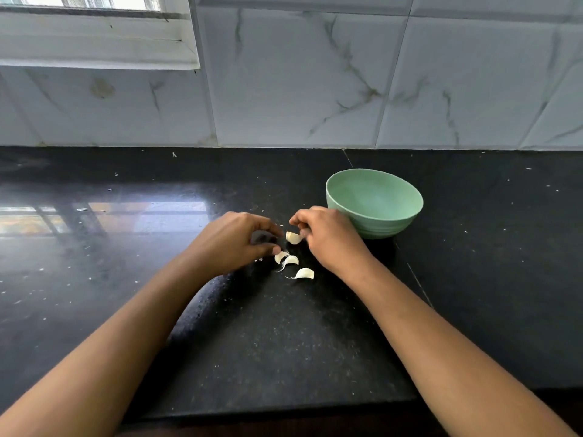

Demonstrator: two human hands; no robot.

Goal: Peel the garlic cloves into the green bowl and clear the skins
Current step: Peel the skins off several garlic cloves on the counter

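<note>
Pinching a curved, papery garlic clove in the right hand; left hand hovering loosely curled, seemingly empty.

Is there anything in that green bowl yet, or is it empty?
Empty: the green bowl shows only its bare inside. Three garlic cloves lie on the counter; the right hand pinches a fourth clove.

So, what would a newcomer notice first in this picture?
The two hands at mid-counter: the right hand pinches a garlic clove, the left hand curled close beside it. Three more cloves lie just nearer the person on the black counter, and the green bowl stands just right of the right hand, apparently empty.
</note>
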